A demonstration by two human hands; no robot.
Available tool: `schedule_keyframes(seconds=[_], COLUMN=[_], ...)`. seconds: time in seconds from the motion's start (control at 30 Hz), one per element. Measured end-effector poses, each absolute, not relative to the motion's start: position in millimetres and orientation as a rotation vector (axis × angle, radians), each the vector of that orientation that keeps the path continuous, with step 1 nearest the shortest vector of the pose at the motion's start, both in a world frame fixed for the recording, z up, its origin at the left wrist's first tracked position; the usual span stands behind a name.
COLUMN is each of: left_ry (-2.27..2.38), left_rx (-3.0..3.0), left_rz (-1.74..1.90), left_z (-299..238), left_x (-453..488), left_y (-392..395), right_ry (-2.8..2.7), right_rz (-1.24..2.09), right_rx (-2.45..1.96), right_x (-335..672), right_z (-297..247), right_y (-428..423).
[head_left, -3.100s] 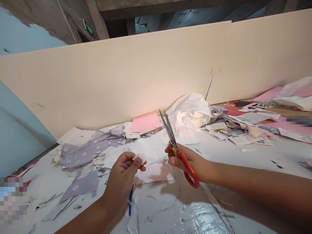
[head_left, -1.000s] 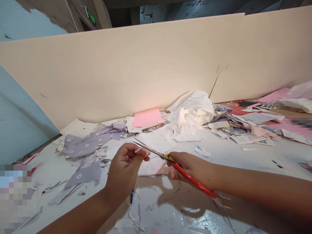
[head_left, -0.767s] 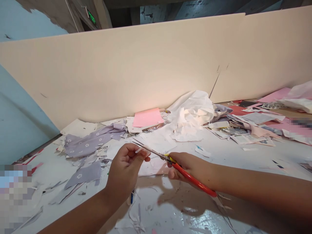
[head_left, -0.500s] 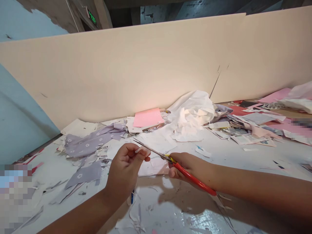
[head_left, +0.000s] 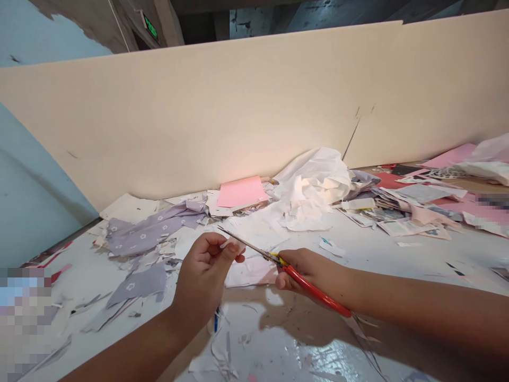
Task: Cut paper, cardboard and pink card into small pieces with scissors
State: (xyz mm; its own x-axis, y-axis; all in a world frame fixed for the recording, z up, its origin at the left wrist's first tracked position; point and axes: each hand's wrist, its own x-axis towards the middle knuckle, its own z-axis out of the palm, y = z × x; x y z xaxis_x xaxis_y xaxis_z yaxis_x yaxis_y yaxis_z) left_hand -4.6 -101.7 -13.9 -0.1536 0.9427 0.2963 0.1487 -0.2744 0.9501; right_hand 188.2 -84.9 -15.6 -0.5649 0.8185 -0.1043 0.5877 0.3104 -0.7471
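My left hand (head_left: 207, 268) pinches a small whitish piece of paper or thin cloth (head_left: 237, 245) between thumb and fingers; the exact material is hard to make out. My right hand (head_left: 304, 273) is closed round scissors (head_left: 318, 292) with red handles and a bit of yellow near the pivot. The narrow blades point up and left, nearly together, and lie across the far side of the held piece, by my left fingertips. Both hands are above the white table (head_left: 274, 329). Part of the held piece is hidden by my left fingers.
Lilac flowered cloth (head_left: 155, 231) and offcuts lie on the left. At the back are a pink sheet (head_left: 242, 192) and a crumpled white heap (head_left: 314, 191) against the cream board (head_left: 222, 116). Stacked scraps (head_left: 405, 207) cover the right. A blue object (head_left: 216, 320) lies below my left hand.
Almost nothing differs. My hands and the scissors hold nearly the same place, with only a very slight shift of the right hand and the red handles.
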Motion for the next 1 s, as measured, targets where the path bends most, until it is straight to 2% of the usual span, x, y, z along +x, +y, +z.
schedule_keyframes(seconds=[0.7,1.0], left_ry=[1.254,1.263], left_rx=[1.359,1.348], left_rz=[1.487,1.468], left_z=[-16.0,-15.6], left_x=[-6.6,-6.5], left_y=[-100.4,-101.3], right_ry=[-2.412,-2.317], right_rz=[0.906,1.096], right_rx=[-1.280,-1.302], right_x=[190.6,191.2], right_z=[-23.0,-24.3], right_y=[-78.8,-78.0])
